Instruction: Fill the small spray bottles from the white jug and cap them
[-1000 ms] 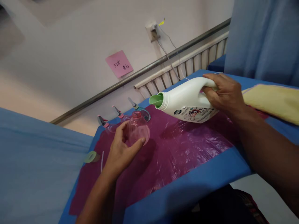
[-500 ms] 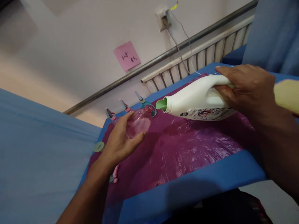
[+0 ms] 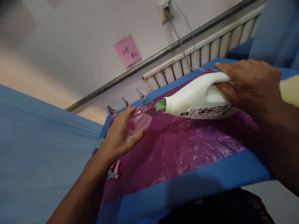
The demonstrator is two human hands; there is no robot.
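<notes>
My left hand (image 3: 120, 132) is closed round a clear pink bottle (image 3: 141, 117), which has no top on and tilts with its mouth to the right. In my right hand (image 3: 252, 82) is the handle of a white jug-shaped detergent bottle (image 3: 198, 96), tipped nearly level. Its green pouring spout (image 3: 161, 105) meets or almost meets the pink bottle's mouth; I cannot tell whether they touch. No stream of liquid can be made out. A pink and grey spray head (image 3: 114, 171) lies on the purple plastic sheet below my left wrist.
Behind my left hand stand several spray bottles, among them a teal one (image 3: 148, 101). A green ring (image 3: 99, 143) lies at the left edge of the blue padded bed (image 3: 198, 180). Blue curtains (image 3: 46, 155) hang at both sides, and cables (image 3: 184, 46) run down from a wall socket.
The pink bottle has come up to the green spout, closing the small gap between them. My view has shifted slightly. Both hands keep their hold.
</notes>
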